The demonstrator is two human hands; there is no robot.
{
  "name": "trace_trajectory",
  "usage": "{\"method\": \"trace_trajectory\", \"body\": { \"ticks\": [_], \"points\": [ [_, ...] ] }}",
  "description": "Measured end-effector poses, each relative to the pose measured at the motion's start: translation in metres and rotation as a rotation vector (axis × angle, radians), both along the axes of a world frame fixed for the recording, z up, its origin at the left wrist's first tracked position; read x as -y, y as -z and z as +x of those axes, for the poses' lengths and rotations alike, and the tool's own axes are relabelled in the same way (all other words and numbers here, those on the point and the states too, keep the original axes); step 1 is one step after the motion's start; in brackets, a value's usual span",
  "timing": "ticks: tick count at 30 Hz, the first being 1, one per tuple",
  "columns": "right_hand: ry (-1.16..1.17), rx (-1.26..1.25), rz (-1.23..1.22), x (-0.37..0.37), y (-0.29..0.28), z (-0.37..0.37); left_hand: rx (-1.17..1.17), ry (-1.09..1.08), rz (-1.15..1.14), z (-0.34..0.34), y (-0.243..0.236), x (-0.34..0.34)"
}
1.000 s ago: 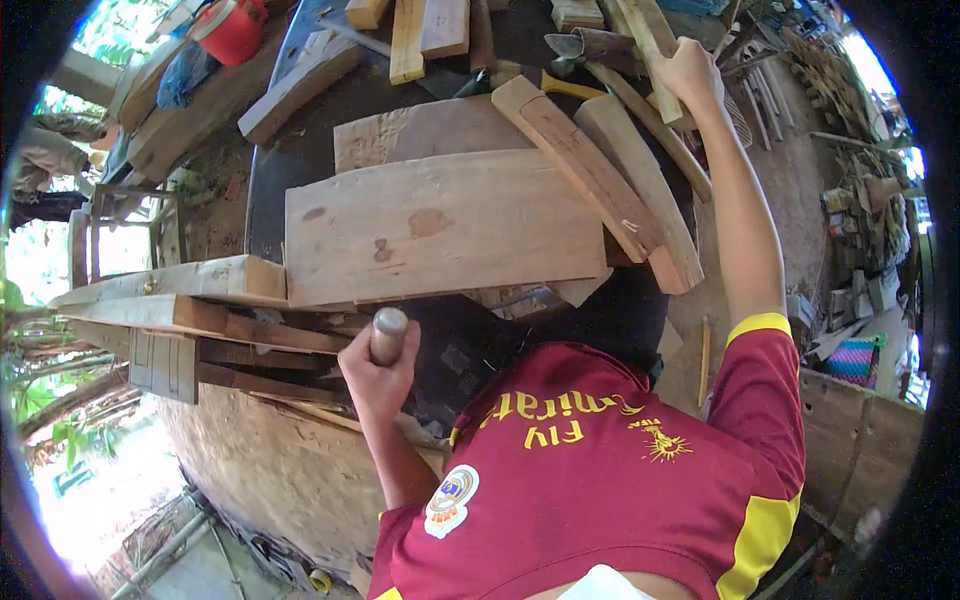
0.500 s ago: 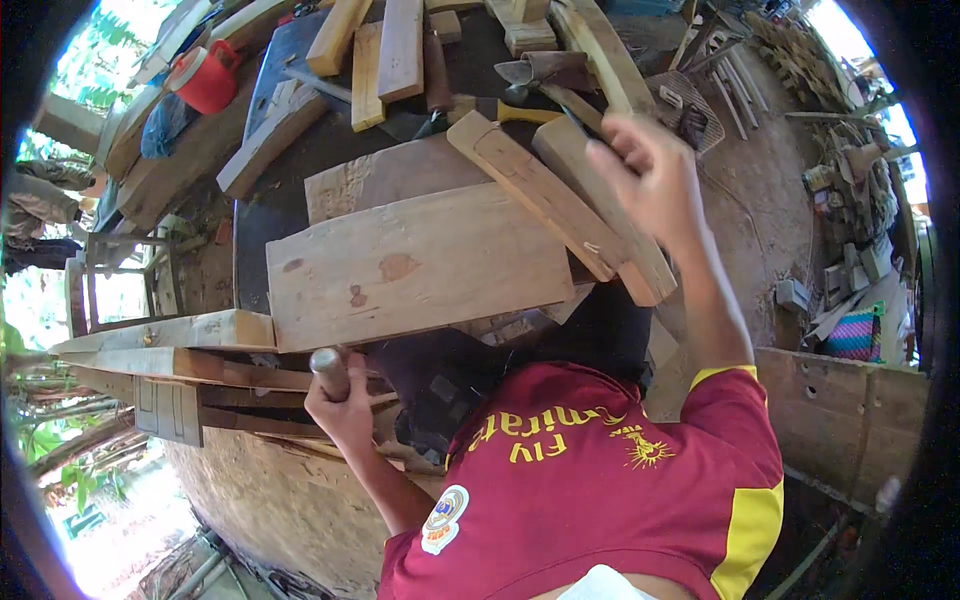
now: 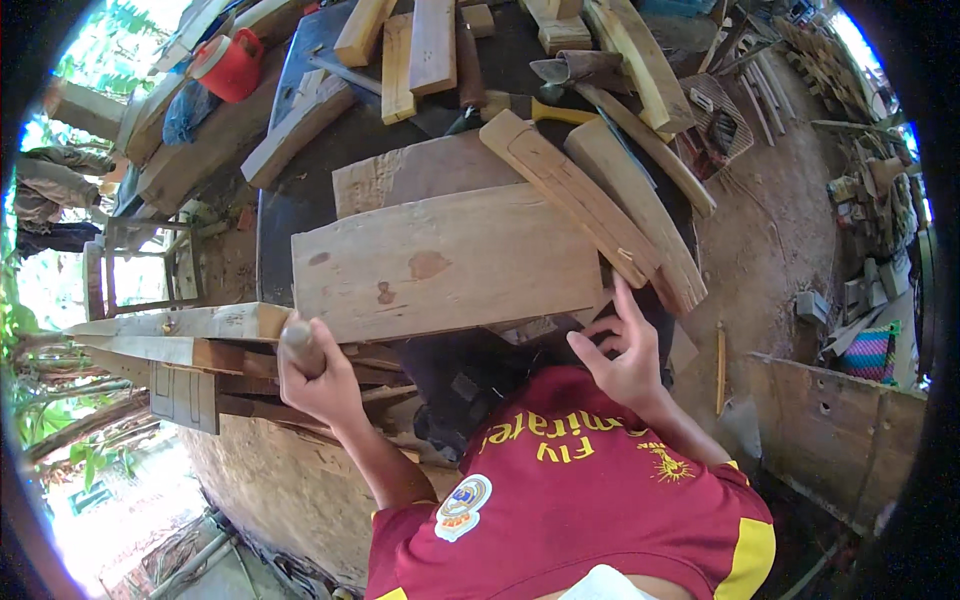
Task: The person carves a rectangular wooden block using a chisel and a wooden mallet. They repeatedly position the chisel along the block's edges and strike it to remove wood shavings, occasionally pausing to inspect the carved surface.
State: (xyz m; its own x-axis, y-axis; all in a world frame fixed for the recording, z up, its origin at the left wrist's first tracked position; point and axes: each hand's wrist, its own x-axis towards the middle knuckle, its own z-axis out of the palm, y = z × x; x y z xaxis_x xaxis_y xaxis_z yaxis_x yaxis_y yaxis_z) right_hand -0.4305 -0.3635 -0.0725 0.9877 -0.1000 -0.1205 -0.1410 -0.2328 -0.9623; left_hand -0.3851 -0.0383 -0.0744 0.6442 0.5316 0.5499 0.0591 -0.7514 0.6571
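Note:
My left hand [image 3: 315,375] is closed round an upright grey cylindrical handle [image 3: 300,345] beside stacked boards [image 3: 195,352] on the left. Its lower part is hidden in my fist. My right hand [image 3: 625,355] is open, fingers apart and half bent, the index fingertip at or just below the lower end of a curved wooden piece [image 3: 550,185]; I cannot tell if it touches. A wide pale plank [image 3: 450,260] with brown knots lies between my hands. A second curved piece [image 3: 630,205] lies alongside the first, and a rough board [image 3: 370,180] sits behind the plank.
Several offcuts [image 3: 432,45] and tools, one with a yellow handle [image 3: 560,113], lie at the back of the dark bench [image 3: 280,230]. A red jug [image 3: 225,70] stands at back left. Right, on the dirt floor [image 3: 760,260], are a wire basket [image 3: 720,130], scrap wood and a woven bag [image 3: 870,350].
My right hand has let go of the long timber at the back right and come down to the plank's right. My left hand, still holding the handle, has moved leftward.

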Motion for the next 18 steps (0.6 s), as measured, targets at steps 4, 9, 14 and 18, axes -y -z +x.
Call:
{"method": "trace_trajectory", "body": {
  "ticks": [4, 9, 14, 18],
  "points": [
    [-0.030, -0.070, 0.246, -0.004, 0.007, 0.013, -0.250, 0.004, 0.039, 0.012, -0.018, 0.002],
    [-0.085, -0.099, 0.334, 0.001, 0.003, 0.023, -0.409, 0.053, 0.132, 0.019, -0.032, 0.003],
    [-0.122, -0.059, 0.370, 0.003, 0.001, 0.027, -0.434, 0.151, 0.053, 0.013, -0.033, 0.000],
    [-0.146, -0.049, 0.460, 0.007, 0.004, 0.031, -0.387, 0.211, 0.007, 0.010, -0.025, 0.005]
  ]
}}
